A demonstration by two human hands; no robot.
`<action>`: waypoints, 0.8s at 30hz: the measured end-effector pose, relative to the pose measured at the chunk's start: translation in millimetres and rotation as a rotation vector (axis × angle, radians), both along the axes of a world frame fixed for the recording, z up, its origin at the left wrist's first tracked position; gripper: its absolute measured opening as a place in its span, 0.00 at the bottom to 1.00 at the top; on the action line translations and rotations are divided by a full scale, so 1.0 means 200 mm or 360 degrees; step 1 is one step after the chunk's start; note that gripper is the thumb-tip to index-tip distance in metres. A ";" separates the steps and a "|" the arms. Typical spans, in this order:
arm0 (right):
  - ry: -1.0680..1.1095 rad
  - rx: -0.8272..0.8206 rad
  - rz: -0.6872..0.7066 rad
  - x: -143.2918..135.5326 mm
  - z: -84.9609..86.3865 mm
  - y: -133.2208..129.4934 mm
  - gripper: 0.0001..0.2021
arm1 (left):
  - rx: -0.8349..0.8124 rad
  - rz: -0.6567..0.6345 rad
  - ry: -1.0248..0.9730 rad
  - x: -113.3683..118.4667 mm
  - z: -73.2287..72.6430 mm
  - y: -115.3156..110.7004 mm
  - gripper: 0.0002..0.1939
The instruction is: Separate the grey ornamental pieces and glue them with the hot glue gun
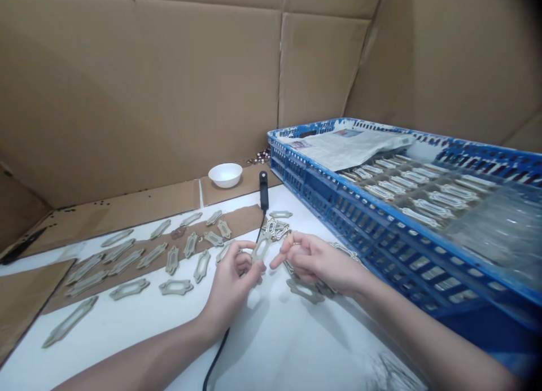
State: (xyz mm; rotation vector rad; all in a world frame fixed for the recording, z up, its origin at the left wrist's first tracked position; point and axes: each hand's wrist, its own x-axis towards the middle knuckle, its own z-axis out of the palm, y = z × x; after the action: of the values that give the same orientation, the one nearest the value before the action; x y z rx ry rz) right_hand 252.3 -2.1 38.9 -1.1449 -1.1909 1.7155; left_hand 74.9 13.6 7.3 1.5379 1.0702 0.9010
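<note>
1. Left hand [231, 272]: thumb and fingers pinch a plate [258, 254] near one end, above the table [266, 346]; this grip apparently leaves its window and far end exposed.
2. Right hand [315, 261]: fingers partly curled, fingertips directed at the plate from just beside it. Whether they hold anything small cannot be told.
3. Loose plates [175, 288]: spread at left over the table and a cardboard strip [243, 217], mostly apart, probably to keep each one separate.
4. Pile [305, 291]: overlapping plates beneath and beside the right hand, partly hidden.
5. Crate [305, 179]: packed plates [404, 180] lie in rows, presumably to limit rubbing; newspaper [339, 148] covers some, perhaps as padding.
6. Bowl [225, 175]: stands behind, seemingly clear of both hands.
</note>
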 end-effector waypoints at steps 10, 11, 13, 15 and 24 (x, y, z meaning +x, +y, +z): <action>-0.0144 0.0006 0.0212 0.00 0.02 -0.01 0.08 | -0.0024 0.0020 -0.0072 0.00 -0.01 0.01 0.10; -0.0192 0.0029 0.0235 0.00 0.01 -0.01 0.08 | -0.0025 0.0021 -0.0085 0.00 -0.01 0.01 0.10; -0.0316 0.0078 0.0297 0.01 0.00 -0.01 0.07 | -0.0022 0.0023 -0.0108 0.00 -0.02 0.01 0.10; -0.0461 0.0134 0.0336 0.01 0.00 -0.01 0.07 | -0.0016 0.0017 -0.0119 0.00 -0.02 0.01 0.09; -0.0766 0.0351 0.0157 -0.02 0.06 -0.02 0.11 | -0.0010 0.0008 -0.0100 -0.01 -0.02 0.01 0.10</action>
State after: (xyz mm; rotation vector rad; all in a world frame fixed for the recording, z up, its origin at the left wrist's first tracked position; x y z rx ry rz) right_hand 249.1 -5.8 50.5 -1.4233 -1.7050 1.3687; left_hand 72.8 15.4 3.9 1.4926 1.0318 0.9422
